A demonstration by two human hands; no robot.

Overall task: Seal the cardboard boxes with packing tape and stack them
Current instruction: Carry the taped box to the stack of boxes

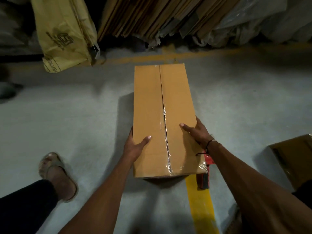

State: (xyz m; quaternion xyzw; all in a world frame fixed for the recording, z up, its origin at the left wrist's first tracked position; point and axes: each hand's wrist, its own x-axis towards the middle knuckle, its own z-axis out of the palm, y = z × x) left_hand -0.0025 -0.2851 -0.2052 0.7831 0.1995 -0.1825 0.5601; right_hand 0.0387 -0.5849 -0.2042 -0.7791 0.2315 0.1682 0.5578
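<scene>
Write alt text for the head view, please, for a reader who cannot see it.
Two hands, left and right, grip the sides of a long cardboard box with clear tape along its top seam. It is above a grey floor. A red tape gun lies by a yellow line; a second box is at right.

Both forearms were bare, without sleeves. A thin black cord bracelet (209,144) circled the right wrist. The left leg wore dark trousers (23,203), and the left foot a tan open sandal (56,168).
</scene>
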